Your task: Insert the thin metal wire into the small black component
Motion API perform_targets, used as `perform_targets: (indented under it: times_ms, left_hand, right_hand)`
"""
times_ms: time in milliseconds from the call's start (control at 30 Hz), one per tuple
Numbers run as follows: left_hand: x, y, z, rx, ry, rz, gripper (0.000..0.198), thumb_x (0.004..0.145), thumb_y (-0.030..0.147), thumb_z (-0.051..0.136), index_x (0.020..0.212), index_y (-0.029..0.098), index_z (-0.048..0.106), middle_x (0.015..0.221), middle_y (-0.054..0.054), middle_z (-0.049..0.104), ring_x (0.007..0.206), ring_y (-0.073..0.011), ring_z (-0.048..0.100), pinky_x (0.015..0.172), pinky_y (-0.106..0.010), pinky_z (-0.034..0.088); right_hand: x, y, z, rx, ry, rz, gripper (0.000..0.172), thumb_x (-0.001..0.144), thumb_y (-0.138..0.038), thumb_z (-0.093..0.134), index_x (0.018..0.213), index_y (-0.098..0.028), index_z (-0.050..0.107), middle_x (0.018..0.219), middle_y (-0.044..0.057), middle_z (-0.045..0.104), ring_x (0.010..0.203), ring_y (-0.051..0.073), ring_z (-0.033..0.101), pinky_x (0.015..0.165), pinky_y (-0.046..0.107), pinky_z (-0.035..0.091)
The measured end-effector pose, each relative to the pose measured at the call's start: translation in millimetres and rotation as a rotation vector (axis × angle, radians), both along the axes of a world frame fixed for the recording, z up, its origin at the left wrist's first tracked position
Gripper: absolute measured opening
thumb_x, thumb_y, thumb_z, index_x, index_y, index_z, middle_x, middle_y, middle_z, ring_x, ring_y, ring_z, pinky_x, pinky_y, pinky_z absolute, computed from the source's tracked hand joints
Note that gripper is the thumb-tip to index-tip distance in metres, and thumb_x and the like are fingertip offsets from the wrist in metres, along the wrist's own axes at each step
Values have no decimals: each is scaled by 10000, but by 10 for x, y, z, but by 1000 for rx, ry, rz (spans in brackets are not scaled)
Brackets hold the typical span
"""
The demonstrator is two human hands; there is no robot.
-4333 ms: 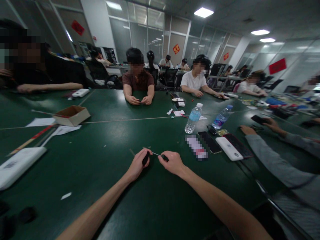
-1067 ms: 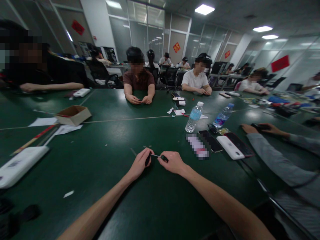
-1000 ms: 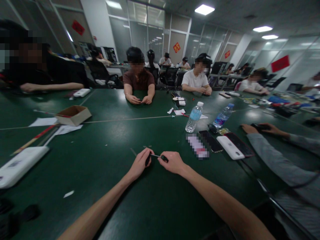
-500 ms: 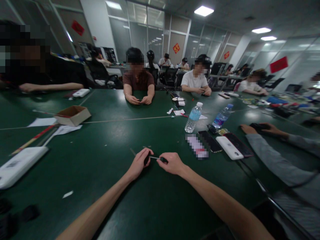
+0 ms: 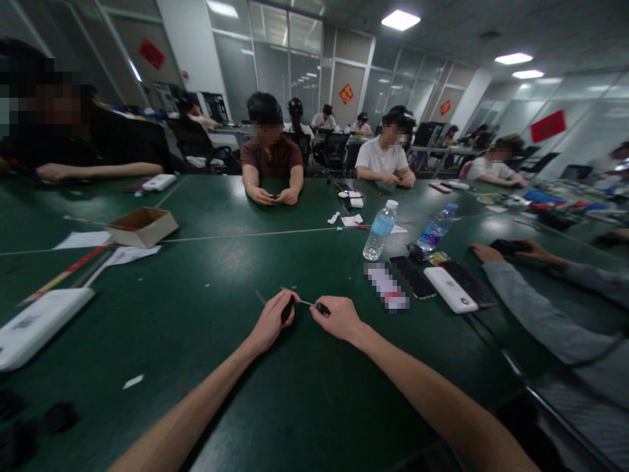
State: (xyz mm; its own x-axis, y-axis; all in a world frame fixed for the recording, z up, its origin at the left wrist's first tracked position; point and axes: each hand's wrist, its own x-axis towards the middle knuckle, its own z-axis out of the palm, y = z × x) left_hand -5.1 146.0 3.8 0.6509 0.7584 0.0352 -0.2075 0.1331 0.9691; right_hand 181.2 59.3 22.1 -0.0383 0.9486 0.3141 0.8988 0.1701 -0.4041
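- Left hand [image 5: 269,322]: fingers curled closed around a small black handle [image 5: 287,309].
- Right hand [image 5: 339,320]: pinched closed on a small black piece [image 5: 322,307], its knuckles turned toward the left hand.
- A thin metal rod [image 5: 304,303] spans the short gap between the hands, and a thin dark stick [image 5: 260,299] pokes out past the left hand.
- All of this sits over the dark green desk [image 5: 196,341], toward its near edge, a little left of the middle.
- Just right of the hands lie a pixelated packet [image 5: 386,287], a black phone [image 5: 411,276], a white power bank [image 5: 451,290] and a dark phone [image 5: 466,283]; the packet's writing is blurred out.
- Farther along stand two water bottles [image 5: 379,231] [image 5: 436,227], with blue labels too small to read.
- Toward the left edge lie a white power bank [image 5: 39,328], a red-and-cream stick [image 5: 63,269] and an open cardboard box [image 5: 142,227].
- At the right, a co-worker's hand [image 5: 486,252] in a grey sleeve rests on a black object [image 5: 506,247].
- Across the desk, a person in a brown shirt [image 5: 269,147] holds both hands together.
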Motion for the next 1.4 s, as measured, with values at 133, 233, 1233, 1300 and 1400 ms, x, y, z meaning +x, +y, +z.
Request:
perform_targets:
  times_ms: [133,233,1233,1300,1400]
  left_hand:
    - [0,-2,3,3,17,15,357,945,479,426,949,155,577,496,60,405,437,-79,307,433,-197,217]
    - [-1,-4,11,-1,23,18,361,941,486,431,947,156,578,498,61,403,437,-78,316,433,-195,218]
    - [-37,-37,110,-13,32,-49,374,895,469,524,918,119,653,527,47,399,459,-77,331,458,-213,225]
    - [-27,-31,99,-37,18,-38,382,896,478,519,920,119,646,521,49,401,450,-76,328,453,-213,218]
    - [-15,-22,82,-75,-15,-20,379,906,480,502,930,124,631,512,55,395,441,-75,322,449,-210,212]
  right_hand:
    - [2,0,-14,9,-12,28,266,943,-382,491,843,-194,649,753,10,646,660,119,564,647,231,379]
    - [0,2,-34,24,-13,53,243,932,-370,510,855,-193,657,772,15,658,688,123,580,665,230,388]
    - [7,-31,20,43,60,64,292,962,-381,454,895,-172,645,752,23,637,661,122,564,653,225,391]
    - [10,-39,10,37,51,109,287,954,-391,464,898,-172,641,741,16,635,643,116,559,641,220,384]
    - [4,-46,9,29,22,121,293,952,-400,468,871,-172,633,728,13,635,625,110,553,622,215,370]
